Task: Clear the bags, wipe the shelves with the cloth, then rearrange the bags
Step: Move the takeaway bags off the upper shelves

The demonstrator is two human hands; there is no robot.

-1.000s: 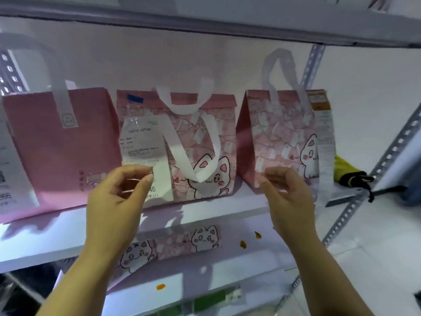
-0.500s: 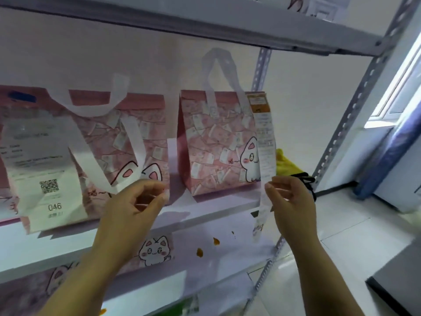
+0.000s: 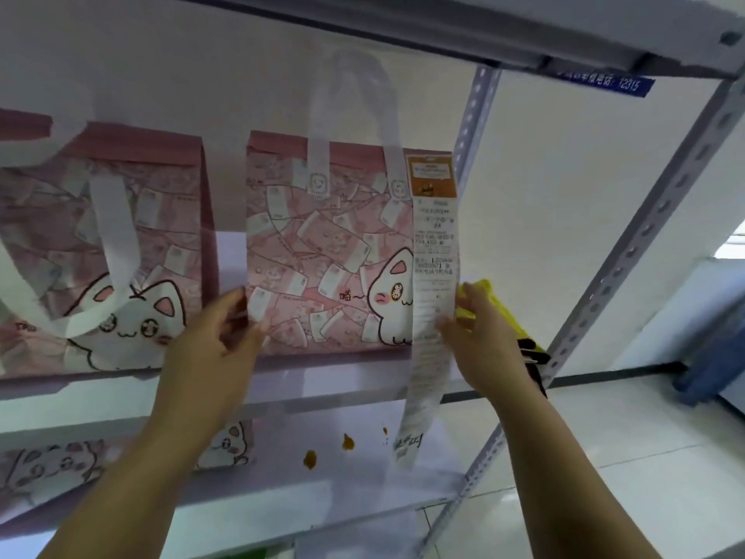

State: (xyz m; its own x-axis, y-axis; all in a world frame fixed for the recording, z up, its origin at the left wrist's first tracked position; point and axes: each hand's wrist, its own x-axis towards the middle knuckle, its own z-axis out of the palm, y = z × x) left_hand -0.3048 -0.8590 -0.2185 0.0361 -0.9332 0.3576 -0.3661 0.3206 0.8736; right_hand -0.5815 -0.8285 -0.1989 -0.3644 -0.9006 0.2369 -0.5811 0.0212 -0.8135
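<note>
As my view swings rightward from a moment ago, my left hand (image 3: pixel 217 336) and right hand (image 3: pixel 479 336), fingers spread, now flank the rightmost pink bag (image 3: pixel 330 252) on the shelf (image 3: pixel 121 391), yellow cloth (image 3: pixel 490 302) just right of it, suggesting straightening.

Both bare forearms reach up and forward. The left hand (image 3: pixel 217 336) curls, thumb opposing fingers; the right hand (image 3: pixel 479 336) is raised, fingers spread and slightly bent.
</note>
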